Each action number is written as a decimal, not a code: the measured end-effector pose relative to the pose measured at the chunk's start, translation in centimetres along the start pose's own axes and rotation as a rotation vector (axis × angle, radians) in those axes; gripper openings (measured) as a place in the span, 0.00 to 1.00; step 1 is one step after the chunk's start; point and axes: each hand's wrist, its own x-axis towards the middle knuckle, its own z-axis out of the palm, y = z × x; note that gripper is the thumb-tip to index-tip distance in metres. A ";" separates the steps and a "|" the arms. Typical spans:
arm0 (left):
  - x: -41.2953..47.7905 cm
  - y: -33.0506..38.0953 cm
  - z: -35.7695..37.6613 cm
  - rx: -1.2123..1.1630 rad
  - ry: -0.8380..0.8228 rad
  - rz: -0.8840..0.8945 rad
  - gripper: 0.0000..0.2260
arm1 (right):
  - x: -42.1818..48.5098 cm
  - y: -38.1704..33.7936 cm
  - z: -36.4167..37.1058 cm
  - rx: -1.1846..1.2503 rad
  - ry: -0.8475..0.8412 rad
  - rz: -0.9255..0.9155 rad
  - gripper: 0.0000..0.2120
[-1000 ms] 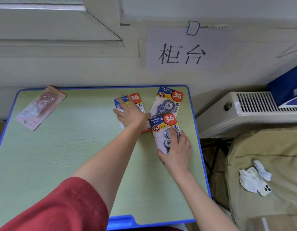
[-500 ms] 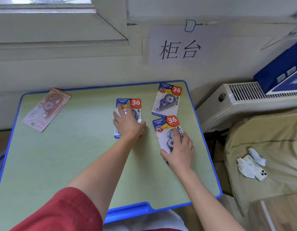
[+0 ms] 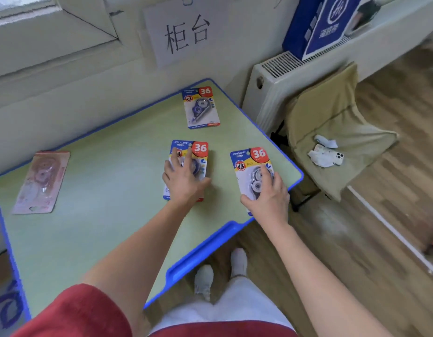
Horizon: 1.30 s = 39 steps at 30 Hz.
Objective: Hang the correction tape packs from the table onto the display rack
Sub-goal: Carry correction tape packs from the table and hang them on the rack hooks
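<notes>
Four correction tape packs, flat on green desk
1: far pack, near desk's back right corner, untouched
2: middle pack, right of desk's centre, under left grip, fingers spread and pressing blister
3: right pack, at desk's right edge, under right grip, fingers laid over blister, thumb at pack's left edge
4: pink pack, desk's left side, untouched

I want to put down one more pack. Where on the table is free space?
Bare: the strip between the pink pack and the left hand, also the table near the red sleeve. Crowded: the right part, with the far pack, middle pack, right pack and right hand.
</notes>
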 end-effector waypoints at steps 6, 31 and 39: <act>-4.7 2.9 2.3 0.028 -0.041 0.170 0.36 | -5.2 4.9 -2.2 0.040 0.078 0.186 0.39; -50.5 23.2 24.4 0.173 -0.524 0.853 0.36 | -44.8 42.9 -15.7 0.234 0.395 0.895 0.40; -59.7 32.1 32.6 0.164 -0.650 0.970 0.35 | -48.4 53.4 -20.2 0.248 0.483 1.063 0.40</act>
